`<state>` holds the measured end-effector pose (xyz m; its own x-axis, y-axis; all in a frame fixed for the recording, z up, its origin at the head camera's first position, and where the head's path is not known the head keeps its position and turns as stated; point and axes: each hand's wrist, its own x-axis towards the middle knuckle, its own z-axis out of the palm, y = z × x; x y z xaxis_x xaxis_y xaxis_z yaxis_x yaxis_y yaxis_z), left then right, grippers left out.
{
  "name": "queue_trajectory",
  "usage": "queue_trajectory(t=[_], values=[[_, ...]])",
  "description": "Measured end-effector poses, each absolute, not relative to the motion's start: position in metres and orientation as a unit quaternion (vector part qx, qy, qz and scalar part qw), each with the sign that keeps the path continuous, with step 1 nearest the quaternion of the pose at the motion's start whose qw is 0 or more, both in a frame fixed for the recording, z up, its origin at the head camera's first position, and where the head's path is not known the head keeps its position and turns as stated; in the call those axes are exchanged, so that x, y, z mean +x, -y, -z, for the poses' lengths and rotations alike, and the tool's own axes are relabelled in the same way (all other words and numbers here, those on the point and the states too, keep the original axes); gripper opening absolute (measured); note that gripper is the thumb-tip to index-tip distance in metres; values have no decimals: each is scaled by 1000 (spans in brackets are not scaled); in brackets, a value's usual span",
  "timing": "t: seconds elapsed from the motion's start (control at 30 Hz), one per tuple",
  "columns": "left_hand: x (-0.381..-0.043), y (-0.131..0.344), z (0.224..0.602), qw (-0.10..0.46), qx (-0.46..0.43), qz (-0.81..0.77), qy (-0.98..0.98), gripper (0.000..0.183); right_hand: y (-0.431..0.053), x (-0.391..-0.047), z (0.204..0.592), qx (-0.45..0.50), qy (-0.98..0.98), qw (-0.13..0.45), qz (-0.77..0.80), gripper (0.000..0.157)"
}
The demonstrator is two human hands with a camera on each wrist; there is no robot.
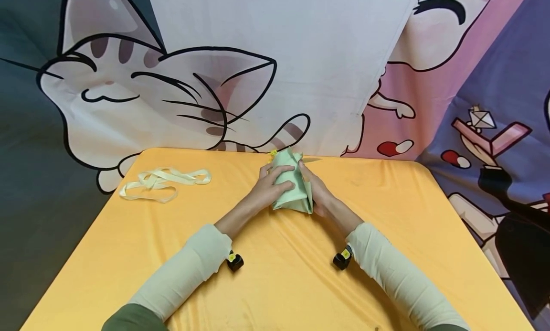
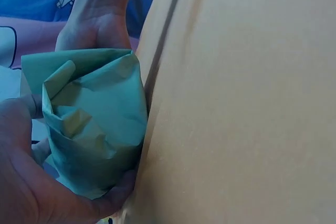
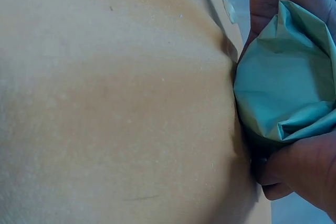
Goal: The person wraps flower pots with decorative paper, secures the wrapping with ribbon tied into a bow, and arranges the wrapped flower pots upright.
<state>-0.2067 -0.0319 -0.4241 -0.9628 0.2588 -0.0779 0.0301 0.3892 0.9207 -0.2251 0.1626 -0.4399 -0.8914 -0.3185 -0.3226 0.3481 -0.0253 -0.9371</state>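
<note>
A light green paper package (image 1: 294,190) is between both hands near the far edge of the table. My left hand (image 1: 274,184) grips its left side, fingers spread and bent over the top. My right hand (image 1: 319,188) holds the right side, with most of its fingers hidden behind the paper. In the left wrist view, the near end of the package (image 2: 105,108) shows crumpled folds and an open flap. Seen from the right wrist, the paper (image 3: 283,77) bulges into a rounded, pleated end close over the tabletop. What it wraps is hidden.
A pale yellow ribbon (image 1: 161,180) lies loosely looped at the left back of the table (image 1: 275,283), which has a wrinkled yellow cloth. A small bright yellow item (image 1: 273,153) peeks out behind the package. Cartoon-printed fabric (image 1: 335,73) hangs behind.
</note>
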Motion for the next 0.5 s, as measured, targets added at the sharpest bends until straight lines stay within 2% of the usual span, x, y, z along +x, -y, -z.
queue_trajectory(t=[0.13,0.37,0.5], values=[[-208,31,423,114,84,-542,-828,68,-164,-225,441,18,-666,232,709,77],[-210,37,428,130,108,-595,-786,90,-163,-227,445,27,-665,230,710,63],[-211,42,431,148,114,-628,-756,95,-163,-227,446,15,-685,216,696,59]])
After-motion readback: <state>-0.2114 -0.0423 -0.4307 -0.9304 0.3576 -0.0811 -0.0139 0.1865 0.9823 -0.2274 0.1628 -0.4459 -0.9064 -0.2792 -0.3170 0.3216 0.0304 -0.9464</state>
